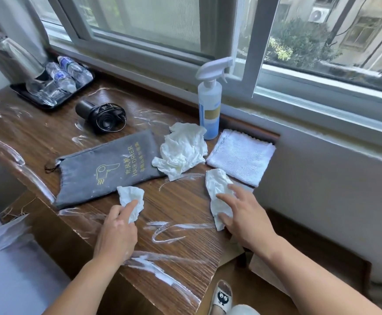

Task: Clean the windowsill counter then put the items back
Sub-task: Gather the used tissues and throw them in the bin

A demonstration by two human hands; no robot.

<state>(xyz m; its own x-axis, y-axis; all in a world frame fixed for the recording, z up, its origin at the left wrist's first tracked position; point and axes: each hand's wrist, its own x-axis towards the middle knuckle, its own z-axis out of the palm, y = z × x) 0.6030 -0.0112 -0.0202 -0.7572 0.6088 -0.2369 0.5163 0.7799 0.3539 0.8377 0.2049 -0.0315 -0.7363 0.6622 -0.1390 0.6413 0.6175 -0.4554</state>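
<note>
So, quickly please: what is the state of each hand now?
Left hand: finger on a small tissue; grip cannot be told.
Right hand: open, straight fingers pressing a long tissue.

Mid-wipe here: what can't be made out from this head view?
Head view:
- Smears on the wooden counter under the grey hair-dryer pouch: covered.
- Whether the left hand grips its crumpled white tissue: curled fingers hidden by its knuckles.
- Label on clear spray bottle: too small.
</note>
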